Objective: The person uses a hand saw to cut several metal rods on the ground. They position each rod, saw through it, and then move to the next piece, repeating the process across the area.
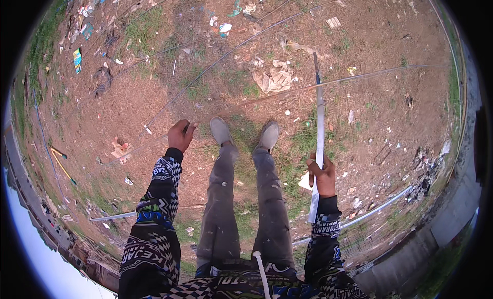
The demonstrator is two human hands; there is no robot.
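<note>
Head view: right hand [327, 180] grips a long, flat, pale strip [320, 119]; left hand [181, 137] is half curled.
The strip stands to the right of the grey shoes [221, 131], its darker far end pointing toward the far edge of the littered ground [380, 168]; a thin line [370, 76] crosses it. The left hand's thumb and fingers are narrowly spaced beside that line; whether they pinch it, I cannot tell. A crumpled beige sheet [275, 78] lies beyond the shoes, and a yellow-handled tool [62, 166] near the ground's left edge.
</note>
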